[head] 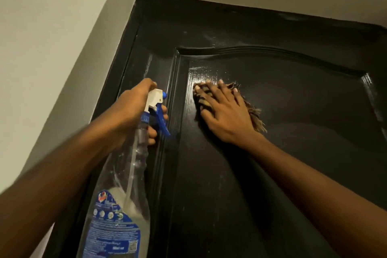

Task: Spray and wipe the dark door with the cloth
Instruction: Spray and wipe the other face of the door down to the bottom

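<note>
Low in the left of the frame, a clear spray bottle (117, 205) with a blue label hung nearest the camera, with some pale liquid in its base. Above it, the left hand (134, 111) gripped the bottle's neck, fingers curled round it by the blue trigger (162, 120), with the nozzle turned toward the dark door (272, 174). Right of centre, well apart from the left one, the right hand (226, 115) lay flat with fingers spread, pressing a striped brown cloth (254, 114) against the upper left corner of the door's recessed panel; a frayed edge showed past the hand's right side. A wet sheen glistened just above the fingertips. Beyond, the black door frame (125, 48) met a pale wall (52, 27) at upper left
</note>
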